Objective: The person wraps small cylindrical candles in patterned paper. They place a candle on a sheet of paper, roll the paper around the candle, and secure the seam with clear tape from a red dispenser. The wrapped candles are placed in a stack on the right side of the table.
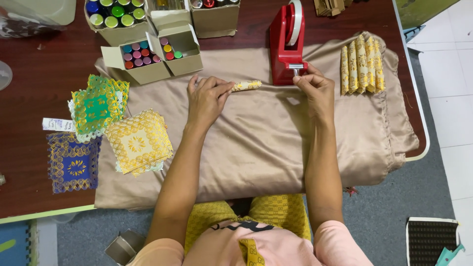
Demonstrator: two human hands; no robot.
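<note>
Brown wood made up the big surface (44,74), and a tan shiny cloth (256,148) lay spread over most of it. At about twelve o'clock on the cloth stood a red tape holder (287,44). At ten o'clock sat open cardboard boxes (152,56) full of little bottles with bright caps. At nine o'clock lay stacks of lacy paper squares: green (98,106), yellow (139,142) and blue (73,162). At two o'clock a row of rolled gold papers (362,64) lay side by side.

Both arms reached forward from six o'clock, elbows near the body and wrists over the cloth. The left hand (207,98) lay palm down, its fingers (224,90) pressed together, pinching one end of a small gold paper roll (246,85). That roll was just above the cloth, near its top edge, a little to the nine o'clock side of the tape holder. The right hand (315,88) was at the holder's cutting edge, its fingers (301,78) pinched together, likely on the end of the tape, though the tape was too thin to see.

The roll looked very light and thin. It seemed soft enough to squash or come open, so a gentle pinch near its end, where the paper overlaps, looked like the best hold.
</note>
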